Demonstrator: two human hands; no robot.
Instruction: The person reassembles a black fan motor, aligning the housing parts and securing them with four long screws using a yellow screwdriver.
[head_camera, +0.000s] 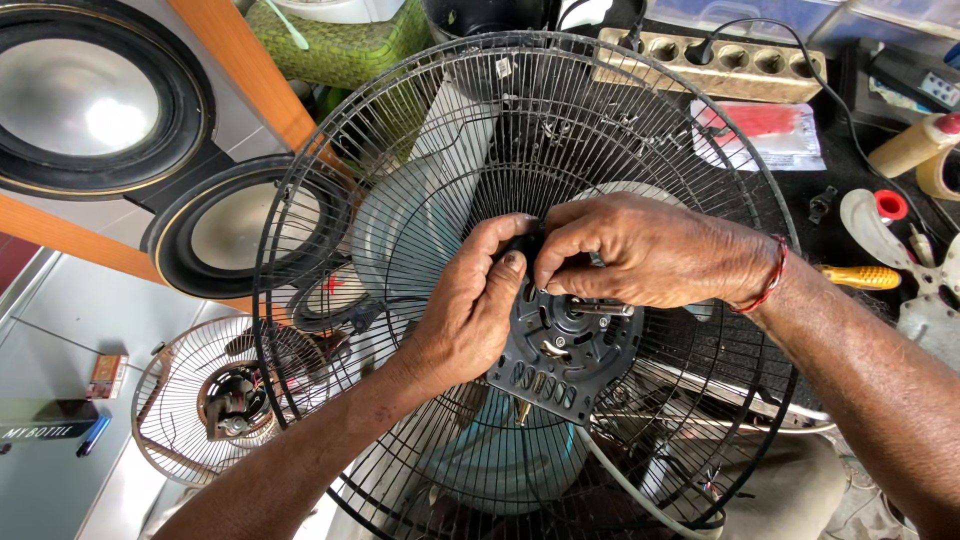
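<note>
At the centre of the black wire fan guard (330, 190), both hands meet over the dark motor housing (562, 362). The left hand (470, 310) cups its upper left edge, fingers curled against it, while the right hand (645, 250) pinches a small black part (523, 245) atop it. A yellow-handled screwdriver (862, 277) lies well apart on the right.

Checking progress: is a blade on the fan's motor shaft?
Off. The shaft stands bare above the motor inside the grille.
</note>
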